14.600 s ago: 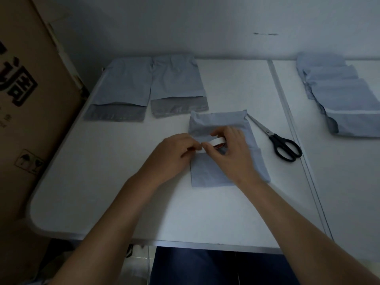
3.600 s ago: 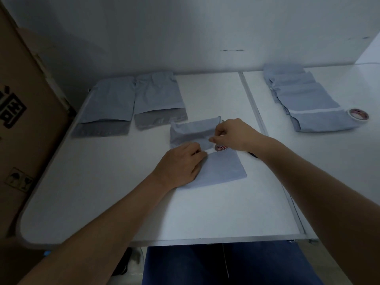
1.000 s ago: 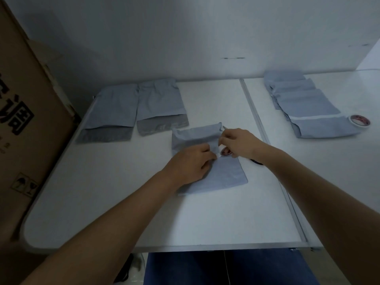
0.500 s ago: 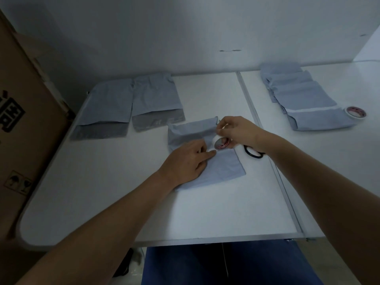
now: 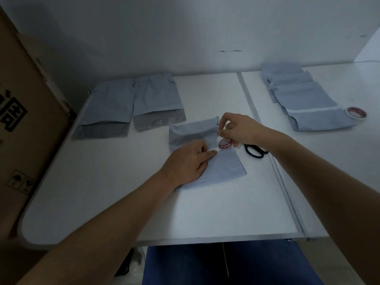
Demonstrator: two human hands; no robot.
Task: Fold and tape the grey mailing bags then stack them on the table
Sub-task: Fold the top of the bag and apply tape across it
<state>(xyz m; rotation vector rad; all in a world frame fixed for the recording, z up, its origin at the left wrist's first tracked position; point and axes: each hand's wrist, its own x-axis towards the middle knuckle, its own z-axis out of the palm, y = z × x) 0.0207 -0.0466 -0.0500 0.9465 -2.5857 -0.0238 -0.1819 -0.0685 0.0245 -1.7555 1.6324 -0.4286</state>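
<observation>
A folded grey mailing bag lies in the middle of the white table. My left hand rests flat on it, with the index finger pressing the tape end onto the fold. A small tape roll with a red label sits just above the bag's right side, gripped by my right hand, and a clear strip runs from it toward my left finger. Two unfolded grey bags lie side by side at the back left. A row of overlapping grey bags lies at the back right.
Black-handled scissors lie just right of the bag, partly under my right wrist. A second tape roll sits at the far right beside the bag row. A large cardboard box stands against the table's left edge. A metal seam splits the tabletop.
Over the last second my right hand has lifted the tape roll slightly up and right, drawing the strip out, while my left hand stays pressed on the bag.
</observation>
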